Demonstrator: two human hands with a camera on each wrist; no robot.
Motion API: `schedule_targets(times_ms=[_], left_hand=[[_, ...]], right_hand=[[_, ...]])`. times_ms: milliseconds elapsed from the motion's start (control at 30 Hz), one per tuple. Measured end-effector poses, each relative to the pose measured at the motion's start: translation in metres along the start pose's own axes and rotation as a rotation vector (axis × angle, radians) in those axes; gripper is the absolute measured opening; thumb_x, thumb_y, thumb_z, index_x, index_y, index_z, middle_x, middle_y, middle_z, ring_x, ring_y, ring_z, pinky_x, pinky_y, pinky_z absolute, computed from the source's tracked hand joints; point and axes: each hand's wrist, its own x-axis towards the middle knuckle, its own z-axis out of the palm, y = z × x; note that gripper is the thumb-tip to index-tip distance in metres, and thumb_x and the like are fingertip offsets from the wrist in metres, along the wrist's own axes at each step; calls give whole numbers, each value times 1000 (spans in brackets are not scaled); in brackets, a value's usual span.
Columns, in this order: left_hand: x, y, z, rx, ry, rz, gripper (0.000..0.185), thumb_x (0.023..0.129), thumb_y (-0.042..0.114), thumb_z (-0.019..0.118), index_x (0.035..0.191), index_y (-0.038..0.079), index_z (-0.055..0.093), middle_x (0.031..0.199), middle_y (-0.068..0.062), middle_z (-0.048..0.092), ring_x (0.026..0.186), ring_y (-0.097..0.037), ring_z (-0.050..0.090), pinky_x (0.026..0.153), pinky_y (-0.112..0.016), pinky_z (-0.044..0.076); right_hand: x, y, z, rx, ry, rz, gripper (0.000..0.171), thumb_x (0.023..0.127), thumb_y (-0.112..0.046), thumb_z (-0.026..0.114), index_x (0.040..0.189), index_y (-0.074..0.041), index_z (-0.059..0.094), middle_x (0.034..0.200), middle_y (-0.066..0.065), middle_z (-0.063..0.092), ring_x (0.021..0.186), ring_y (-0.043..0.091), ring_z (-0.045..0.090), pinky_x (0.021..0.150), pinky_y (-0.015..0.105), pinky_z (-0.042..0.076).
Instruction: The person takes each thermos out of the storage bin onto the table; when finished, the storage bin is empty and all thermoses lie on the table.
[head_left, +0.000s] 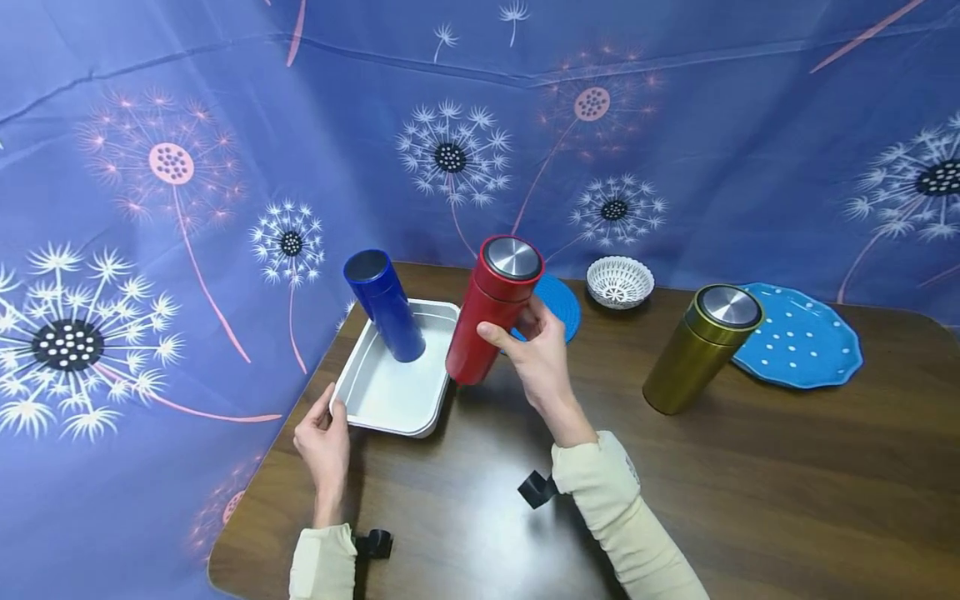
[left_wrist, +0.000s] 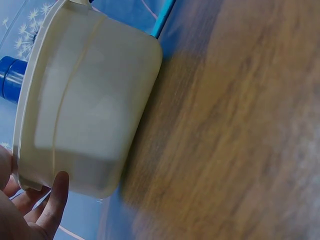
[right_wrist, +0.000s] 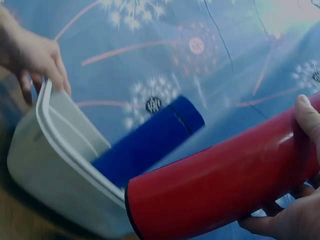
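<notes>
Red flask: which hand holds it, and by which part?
The right hand grips the red flask around the upper body, just below its lid. The left hand holds the white tray by its corner.

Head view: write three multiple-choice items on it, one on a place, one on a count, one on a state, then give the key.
1. Where does the blue flask stand?
A. in the white tray
B. on the blue plate
C. beside the white bowl

2. How many flasks are there?
A. two
B. three
C. four

3. What is the state of the red flask?
A. lying flat on the table
B. standing in the tray
C. held tilted off the table

Key: 1 A, its base sits inside the tray. 2 B, blue, red and the gold flask. 3 C, the right hand grips it, leaning, beside the tray, whose corner the left hand holds.
</notes>
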Motion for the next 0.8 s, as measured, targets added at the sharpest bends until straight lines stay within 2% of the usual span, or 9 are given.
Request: schedule_targets(times_ms=[267, 567, 800], left_hand=[[1, -1, -8, 63, 9, 0, 31, 92, 5, 57, 120, -3, 67, 117, -22, 65, 109, -25, 62, 79, -7, 47], [-1, -2, -6, 30, 1, 6, 30, 92, 7, 58, 120, -1, 68, 116, -22, 65, 100, 0, 61, 78, -7, 47], [-2, 0, -1, 11, -10, -12, 30, 92, 7, 58, 120, 0, 68, 116, -22, 65, 104, -6, 62, 80, -7, 47]], right_hand=[[-6, 3, -37, -36, 93, 18, 51, 81, 1, 73, 130, -3, 56, 113, 1, 68, 106, 20, 63, 91, 31, 54], [-15, 1, -77, -98, 195, 22, 56, 80, 6, 73, 132, -4, 55, 115, 1, 67, 105, 19, 64, 93, 27, 52], [-20, 2, -98, -174, 281, 35, 57, 78, 5, 77, 131, -6, 58, 111, -2, 69, 100, 16, 65, 90, 24, 53]])
